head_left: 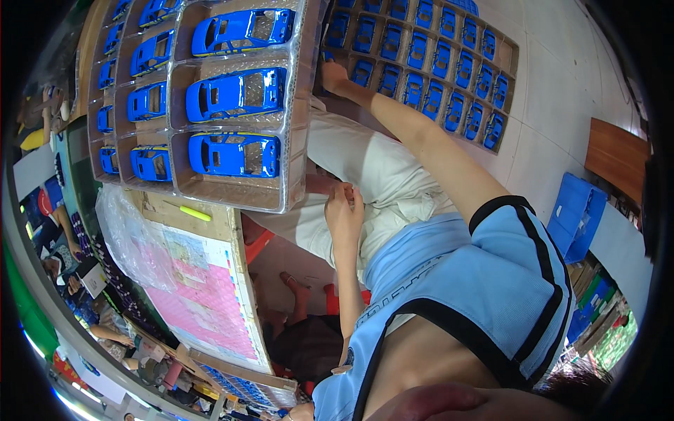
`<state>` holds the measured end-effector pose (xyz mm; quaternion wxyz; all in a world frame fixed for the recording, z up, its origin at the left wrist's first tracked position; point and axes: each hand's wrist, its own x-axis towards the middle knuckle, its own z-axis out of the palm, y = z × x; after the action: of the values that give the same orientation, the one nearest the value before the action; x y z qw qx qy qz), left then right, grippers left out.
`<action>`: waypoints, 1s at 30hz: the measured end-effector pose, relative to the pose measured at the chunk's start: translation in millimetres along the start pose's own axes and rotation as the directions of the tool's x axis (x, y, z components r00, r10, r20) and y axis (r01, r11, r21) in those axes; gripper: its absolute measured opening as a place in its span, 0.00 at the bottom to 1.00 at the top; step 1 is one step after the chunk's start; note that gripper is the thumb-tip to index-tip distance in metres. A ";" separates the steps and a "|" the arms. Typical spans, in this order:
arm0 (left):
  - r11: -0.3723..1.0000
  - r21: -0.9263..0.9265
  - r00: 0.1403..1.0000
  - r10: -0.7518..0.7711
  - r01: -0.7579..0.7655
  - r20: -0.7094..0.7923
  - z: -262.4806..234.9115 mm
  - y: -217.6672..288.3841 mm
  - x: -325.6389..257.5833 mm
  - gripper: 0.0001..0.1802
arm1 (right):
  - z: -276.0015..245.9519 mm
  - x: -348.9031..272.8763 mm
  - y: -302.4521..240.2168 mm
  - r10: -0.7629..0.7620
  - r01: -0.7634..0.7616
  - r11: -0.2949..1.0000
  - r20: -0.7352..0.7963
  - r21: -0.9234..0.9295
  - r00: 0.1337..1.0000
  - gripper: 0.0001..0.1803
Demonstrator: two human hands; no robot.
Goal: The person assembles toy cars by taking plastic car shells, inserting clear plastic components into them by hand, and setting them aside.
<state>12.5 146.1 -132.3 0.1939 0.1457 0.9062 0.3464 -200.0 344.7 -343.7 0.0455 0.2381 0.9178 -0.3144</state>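
Observation:
My right hand (pixel 334 76) reaches to the near-left edge of a tray (pixel 511 84) filled with blue toy car bodies (pixel 441 59). Its fingers are closed, and a bit of blue shows at their tips, apparently a toy car body; the near tray's edge partly hides it. Above my lap, my left hand (pixel 344 208) is held with its fingers curled together. Whatever it may hold is too small or hidden to make out. Just left of both hands stands a clear-lined cardboard tray (pixel 298 133) with larger blue car bodies (pixel 236 95), one to a compartment.
A pink-and-white printed sheet (pixel 203 295) covers the bench below the near tray, with a yellow-green pen-like tool (pixel 195 213) and crumpled clear plastic (pixel 130 235) on it. A blue bin (pixel 576 214) stands at the right. Other people work along the far left.

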 end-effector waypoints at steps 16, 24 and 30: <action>0.996 -0.016 0.996 -0.087 0.087 0.003 -6.9 -3.4 1.9 0.08 | 2.5 -23.2 11.0 0.075 -0.057 0.988 -0.123 0.144 0.990 0.16; 0.991 -0.062 0.993 -0.118 0.117 -0.002 -10.8 5.7 4.2 0.09 | -35.5 -93.6 116.5 0.283 -0.306 0.951 -0.254 -0.054 0.925 0.25; 0.998 -0.004 0.989 0.054 -0.055 -0.137 -8.1 9.9 1.7 0.08 | -32.0 -95.0 156.9 0.287 -0.297 0.953 -0.140 -0.057 0.948 0.36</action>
<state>8.6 149.3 -120.4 0.1221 0.1455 0.9116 0.3644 -41.0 433.1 -383.1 0.0405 0.3894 0.8849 -0.2523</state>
